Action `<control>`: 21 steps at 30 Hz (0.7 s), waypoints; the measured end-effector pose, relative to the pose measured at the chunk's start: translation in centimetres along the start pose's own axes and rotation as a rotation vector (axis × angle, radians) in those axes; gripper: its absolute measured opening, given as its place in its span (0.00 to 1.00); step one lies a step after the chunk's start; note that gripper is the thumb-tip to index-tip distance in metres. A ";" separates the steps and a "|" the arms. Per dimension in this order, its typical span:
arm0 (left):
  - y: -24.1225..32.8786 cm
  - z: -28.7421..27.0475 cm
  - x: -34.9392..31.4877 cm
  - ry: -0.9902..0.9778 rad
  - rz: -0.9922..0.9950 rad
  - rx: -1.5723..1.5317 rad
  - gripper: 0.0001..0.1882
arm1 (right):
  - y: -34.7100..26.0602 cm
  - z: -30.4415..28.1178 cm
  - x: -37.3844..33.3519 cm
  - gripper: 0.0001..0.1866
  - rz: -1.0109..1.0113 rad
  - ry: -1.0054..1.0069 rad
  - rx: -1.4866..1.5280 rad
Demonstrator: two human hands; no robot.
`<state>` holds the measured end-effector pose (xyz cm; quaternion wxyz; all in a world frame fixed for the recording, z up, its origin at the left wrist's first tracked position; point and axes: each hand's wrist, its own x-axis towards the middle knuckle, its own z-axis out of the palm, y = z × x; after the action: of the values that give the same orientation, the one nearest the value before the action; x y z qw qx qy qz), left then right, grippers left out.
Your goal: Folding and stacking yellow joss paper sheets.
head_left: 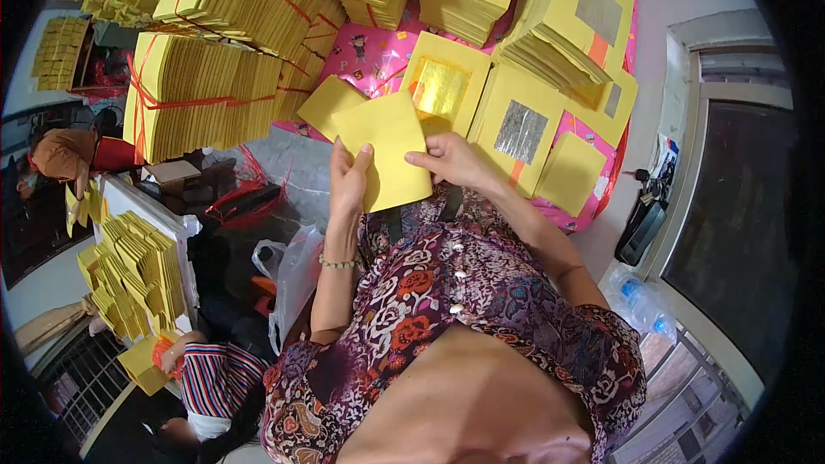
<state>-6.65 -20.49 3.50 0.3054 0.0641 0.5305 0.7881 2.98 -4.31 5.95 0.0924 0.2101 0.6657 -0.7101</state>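
A plain yellow paper sheet [391, 142], possibly folded, is held up in front of my chest. My left hand [348, 176] grips its left edge, thumb on top and fingers behind. On the right edge, my right hand [451, 160] pinches it with the thumb in front; the other fingers are partly hidden. Just beyond lies another yellow sheet [329, 105], partly covered. Past my right hand sit yellow paper with a gold foil square [442, 86] and a stack with a silver foil square [519, 131]. Farther right is a plain yellow piece [572, 174].
Tall bundles of yellow paper [202, 99] tied with red string stand at the left. A high stack [537, 34] rises on the pink-covered table [369, 50]. A plastic bag [296, 279] hangs by my left arm. Two other people [219, 378] are at the left, near more yellow piles [133, 271].
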 end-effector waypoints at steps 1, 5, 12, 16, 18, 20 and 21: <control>-0.3 -0.6 -0.1 0.018 -0.003 0.002 0.20 | 0.3 0.1 0.1 0.16 0.049 -0.051 -0.060; -1.7 -1.8 -0.7 0.113 0.038 -0.015 0.19 | 3.7 1.0 1.8 0.15 -0.121 -0.039 -0.066; -2.6 -3.5 -0.7 0.272 0.038 0.012 0.19 | 6.1 2.4 2.9 0.17 -0.203 0.025 -0.231; -3.0 -4.4 0.0 0.315 0.070 -0.033 0.19 | 5.4 2.8 2.7 0.14 -0.019 0.048 -0.083; -3.4 -4.9 0.6 0.326 0.069 -0.021 0.19 | 5.4 2.8 2.9 0.13 -0.010 0.065 -0.098; -3.5 -5.3 1.4 0.291 0.076 -0.026 0.19 | 5.0 2.5 3.5 0.13 -0.097 0.083 -0.072; -3.3 -5.5 2.0 0.291 0.073 -0.026 0.19 | 4.3 1.9 3.6 0.15 -0.171 0.099 -0.229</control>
<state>-9.22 -22.99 -2.18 0.1971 -0.0356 0.5561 0.8066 1.17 -6.04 0.53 0.0218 0.1754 0.7615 -0.6236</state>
